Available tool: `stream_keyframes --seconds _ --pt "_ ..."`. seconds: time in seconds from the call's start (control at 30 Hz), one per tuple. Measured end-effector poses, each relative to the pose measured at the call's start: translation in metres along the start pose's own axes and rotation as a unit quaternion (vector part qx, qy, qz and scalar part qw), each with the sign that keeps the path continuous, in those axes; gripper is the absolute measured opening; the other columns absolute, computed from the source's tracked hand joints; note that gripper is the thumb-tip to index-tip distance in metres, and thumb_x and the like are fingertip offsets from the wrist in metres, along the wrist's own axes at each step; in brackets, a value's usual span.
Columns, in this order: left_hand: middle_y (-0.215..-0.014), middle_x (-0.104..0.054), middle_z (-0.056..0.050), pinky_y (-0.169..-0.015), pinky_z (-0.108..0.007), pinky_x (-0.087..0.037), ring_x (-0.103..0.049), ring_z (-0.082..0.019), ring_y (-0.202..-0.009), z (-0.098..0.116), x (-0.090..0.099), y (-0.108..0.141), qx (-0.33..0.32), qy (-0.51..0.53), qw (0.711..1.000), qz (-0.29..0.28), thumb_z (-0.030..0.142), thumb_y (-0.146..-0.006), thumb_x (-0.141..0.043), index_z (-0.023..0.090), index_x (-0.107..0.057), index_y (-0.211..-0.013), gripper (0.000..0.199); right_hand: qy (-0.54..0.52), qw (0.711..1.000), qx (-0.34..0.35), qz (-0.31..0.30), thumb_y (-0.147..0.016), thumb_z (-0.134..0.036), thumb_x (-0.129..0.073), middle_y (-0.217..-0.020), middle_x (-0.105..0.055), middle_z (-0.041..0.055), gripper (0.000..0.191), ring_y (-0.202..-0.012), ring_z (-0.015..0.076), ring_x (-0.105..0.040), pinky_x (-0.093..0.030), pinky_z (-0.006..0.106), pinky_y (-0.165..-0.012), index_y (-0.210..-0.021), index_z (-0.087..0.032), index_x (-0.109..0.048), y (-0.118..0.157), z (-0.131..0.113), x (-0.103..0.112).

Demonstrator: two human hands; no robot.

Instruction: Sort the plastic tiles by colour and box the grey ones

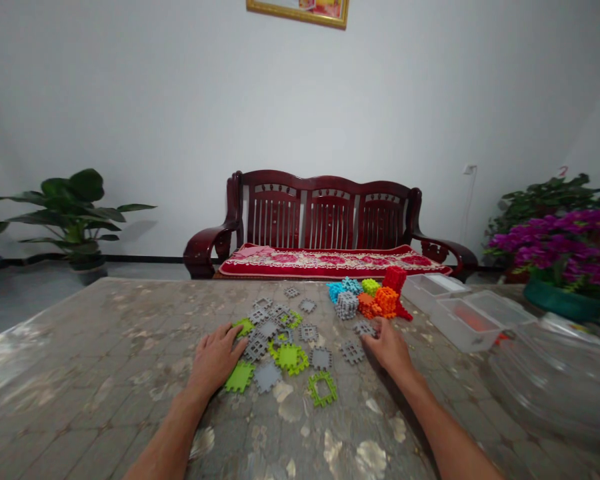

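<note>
My left hand rests palm down at the left edge of a loose pile of flat interlocking tiles. Its fingers are apart, the tips by a lime tile; another lime tile lies just below them. My right hand is at the pile's right side, thumb and finger closed at the edge of a grey tile. A grey window tile lies beside that thumb. Between the hands are grey and lime tiles, some overlapping, including a lime frame nearest me.
Behind my right hand stand assembled clusters: blue, grey, orange and red. Clear plastic boxes and a transparent lid are at right, near a flower pot. A wooden bench stands beyond the table.
</note>
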State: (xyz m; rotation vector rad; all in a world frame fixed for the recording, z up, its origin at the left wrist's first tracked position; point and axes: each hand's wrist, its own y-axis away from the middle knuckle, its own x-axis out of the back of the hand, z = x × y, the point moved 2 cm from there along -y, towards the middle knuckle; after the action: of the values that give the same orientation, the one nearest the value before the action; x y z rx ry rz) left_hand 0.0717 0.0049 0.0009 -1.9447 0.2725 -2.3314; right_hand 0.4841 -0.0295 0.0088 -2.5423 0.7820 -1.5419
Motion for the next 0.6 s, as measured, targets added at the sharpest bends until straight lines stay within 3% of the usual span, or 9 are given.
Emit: stream_keyframes --seconds 0.17,0.4,0.6 --pt "-0.150 -0.056 -0.011 -0.118 -0.051 -0.031 -0.053 -0.029 -0.136 0.000 0.000 0.000 0.002 -0.001 1.000 0.005 0.040 -0.099 -0.041 0.025 -0.062 -0.137 0.046 -0.107 0.992 -0.014 0.064 -0.078 -0.038 -0.069 -0.110 -0.075 0.0113 0.056 -0.097 0.0250 -0.071 -0.052 0.033 -0.086 -0.129 -0.017 -0.059 -0.020 -0.012 0.015" --pt "-0.150 -0.056 -0.011 -0.118 -0.049 -0.032 -0.053 -0.029 -0.137 0.001 0.003 0.001 0.002 0.003 1.000 -0.001 0.040 -0.099 -0.041 0.024 -0.062 -0.137 0.046 -0.049 0.998 0.012 0.036 -0.080 -0.036 -0.070 -0.113 -0.074 0.0104 0.057 -0.103 0.0242 -0.070 -0.049 0.032 -0.087 -0.132 -0.016 -0.058 -0.055 -0.061 0.020" --pt "-0.148 -0.057 -0.011 -0.117 -0.050 -0.032 -0.052 -0.029 -0.136 0.000 0.002 0.000 0.004 0.016 1.000 -0.001 0.040 -0.098 -0.041 0.024 -0.063 -0.136 0.046 0.013 1.000 0.010 0.021 -0.081 -0.037 -0.071 -0.112 -0.075 0.0096 0.059 -0.104 0.0251 -0.069 -0.048 0.031 -0.082 -0.135 -0.018 -0.056 -0.064 -0.067 0.015"
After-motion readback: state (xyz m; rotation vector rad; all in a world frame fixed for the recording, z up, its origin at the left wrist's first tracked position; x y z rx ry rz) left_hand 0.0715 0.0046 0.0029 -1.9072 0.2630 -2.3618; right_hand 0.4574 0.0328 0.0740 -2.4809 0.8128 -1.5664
